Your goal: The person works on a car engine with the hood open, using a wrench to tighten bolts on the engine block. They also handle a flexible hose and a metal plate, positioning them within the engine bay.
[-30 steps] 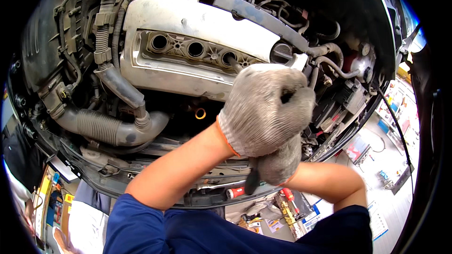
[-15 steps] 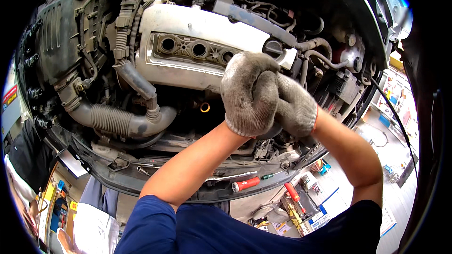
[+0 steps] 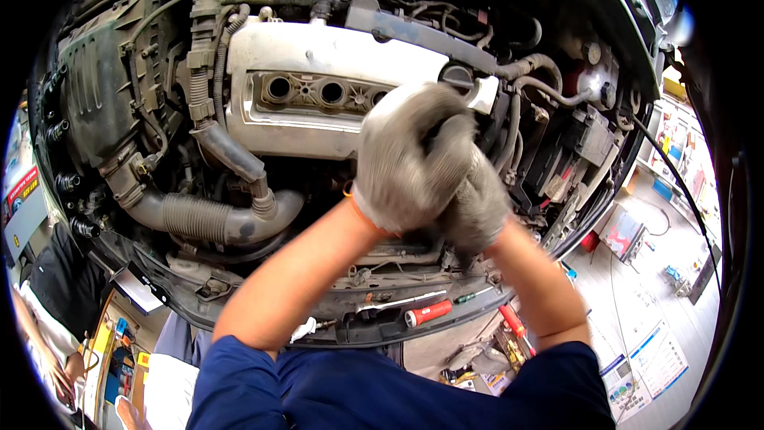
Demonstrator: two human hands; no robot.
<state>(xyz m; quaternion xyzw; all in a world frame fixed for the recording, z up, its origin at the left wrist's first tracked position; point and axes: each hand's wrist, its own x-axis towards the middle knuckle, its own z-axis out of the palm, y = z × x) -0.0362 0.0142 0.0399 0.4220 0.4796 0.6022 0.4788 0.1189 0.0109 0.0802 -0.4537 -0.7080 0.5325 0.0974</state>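
My left hand (image 3: 406, 163) and my right hand (image 3: 481, 207), both in soiled grey knit gloves, are pressed together in front of an opened car engine. Motion smears them, but the fingers look curled and closed. Whatever lies between or under them is hidden. Behind them is the silver valve cover (image 3: 342, 52), with round spark plug wells (image 3: 333, 91) in its recess; the gloves hide the recess's right end. A black oil filler cap (image 3: 458, 76) sits just beyond the fingers. Below my left wrist, a small yellow-orange ring (image 3: 348, 189), likely the dipstick handle, is partly covered.
A ribbed intake hose (image 3: 191, 215) and black air filter box (image 3: 103, 84) fill the left. Along the front edge lie a red flashlight (image 3: 428, 313), a long metal tool (image 3: 402, 300) and a green-handled screwdriver (image 3: 473, 295). Another person (image 3: 56, 342) is at lower left.
Both gloved hands have shifted slightly left and nearer my body, still pressed together and now more blurred. My view has moved a little, showing more of the floor at right.
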